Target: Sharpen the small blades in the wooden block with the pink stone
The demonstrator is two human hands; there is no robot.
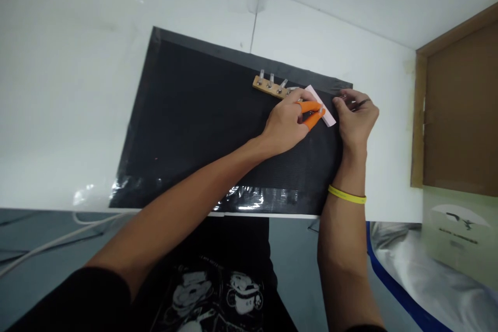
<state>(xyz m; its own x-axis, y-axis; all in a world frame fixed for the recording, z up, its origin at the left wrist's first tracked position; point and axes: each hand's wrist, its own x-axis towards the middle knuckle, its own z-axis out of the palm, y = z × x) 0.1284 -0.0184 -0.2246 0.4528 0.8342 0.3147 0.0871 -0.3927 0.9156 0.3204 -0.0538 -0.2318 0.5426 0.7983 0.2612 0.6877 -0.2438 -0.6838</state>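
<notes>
My left hand (286, 122) wears orange covers on its thumb and index finger. Their tips pinch a small pale piece, too small to name, over a pale pink bar (329, 119) that lies aslant on the black mat (202, 114). Partly behind that hand is a narrow wooden strip (265, 87) with several metal studs and clear plastic tips in a row. To the right of the bar, my right hand (356, 116) has its thumb and index finger pressed together. Whatever is between them, if anything, I cannot make out.
The mat is taped onto a white table (70, 114), whose front edge runs close to my body. A brown cardboard box (459, 109) stands at the far right, above a pale green box (459, 233). A white cable (50, 245) hangs below the table at left.
</notes>
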